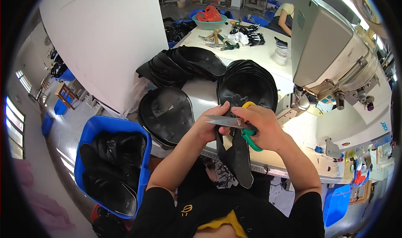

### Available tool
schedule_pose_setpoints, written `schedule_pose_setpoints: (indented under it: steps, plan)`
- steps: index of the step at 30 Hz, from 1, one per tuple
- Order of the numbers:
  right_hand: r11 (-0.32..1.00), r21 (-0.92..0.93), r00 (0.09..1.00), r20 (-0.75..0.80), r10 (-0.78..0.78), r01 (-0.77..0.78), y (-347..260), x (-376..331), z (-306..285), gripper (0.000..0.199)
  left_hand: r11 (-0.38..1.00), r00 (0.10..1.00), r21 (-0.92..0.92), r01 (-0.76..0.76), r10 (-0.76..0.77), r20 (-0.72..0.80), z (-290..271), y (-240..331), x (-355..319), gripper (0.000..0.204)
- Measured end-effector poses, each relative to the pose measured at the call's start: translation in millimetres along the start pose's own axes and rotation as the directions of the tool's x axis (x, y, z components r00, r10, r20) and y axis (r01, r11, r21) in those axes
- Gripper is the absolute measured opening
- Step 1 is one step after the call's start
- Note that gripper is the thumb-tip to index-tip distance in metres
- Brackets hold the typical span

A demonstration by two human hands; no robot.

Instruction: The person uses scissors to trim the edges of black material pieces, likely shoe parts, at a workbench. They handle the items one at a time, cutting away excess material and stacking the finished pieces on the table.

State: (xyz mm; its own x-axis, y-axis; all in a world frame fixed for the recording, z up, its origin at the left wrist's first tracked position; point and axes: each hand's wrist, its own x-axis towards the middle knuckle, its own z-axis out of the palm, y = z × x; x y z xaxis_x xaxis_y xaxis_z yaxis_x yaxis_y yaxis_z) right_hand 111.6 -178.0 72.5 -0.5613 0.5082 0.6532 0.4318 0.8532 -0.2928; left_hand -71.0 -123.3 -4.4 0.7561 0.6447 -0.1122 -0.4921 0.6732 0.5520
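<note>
My right hand (261, 127) grips a pair of scissors (234, 122) with yellow and green handles, the blades pointing left. My left hand (209, 127) pinches the upper end of a black leather piece (238, 158) that hangs down over the table's edge toward my lap. The blades lie across the top of that piece, between both hands. Right behind my hands stands a stack of black leather pieces (247, 83).
More black leather stacks lie at the left (165, 110) and at the back (184, 64). A sewing machine (335, 58) rises at the right. A blue bin (113, 166) with black pieces stands at my lower left. Tools and a green bowl (209, 22) sit far back, where another person (284, 16) works.
</note>
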Motion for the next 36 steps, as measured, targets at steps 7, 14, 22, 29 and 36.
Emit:
schedule_pose_setpoints:
  steps: [7, 14, 22, 29, 36]
  plan:
    - [0.995, 0.042, 0.994, 0.065, 0.093, -0.096, 4, 5, 0, 0.062, 0.975, 0.990, 0.179, -0.132, 0.139, -0.027, -4, -7, 5, 0.027]
    - [0.784, 0.357, 0.846, 0.036, 0.532, -0.508, 14, -8, 19, 0.055, 0.055, 0.446, 0.948, -0.313, 0.890, 0.096, 12, -28, -37, 0.016]
    - [0.795, 0.336, 0.852, 0.046, 0.522, -0.505, 7, -15, 41, 0.050, 0.718, 0.851, 0.657, -0.229, 0.476, -0.224, 19, -48, -34, 0.020]
    - [0.799, 0.146, 0.811, 0.062, 0.582, -0.584, -1, -15, 46, 0.056, 0.579, 0.769, 0.784, -0.226, 0.600, -0.220, 9, -65, -17, 0.014]
    - [0.666, 0.306, 0.701, 0.008, 0.713, -0.680, 29, -17, 50, 0.051, 0.708, 0.724, 0.613, -0.351, 0.621, -0.301, -4, -83, -5, 0.012]
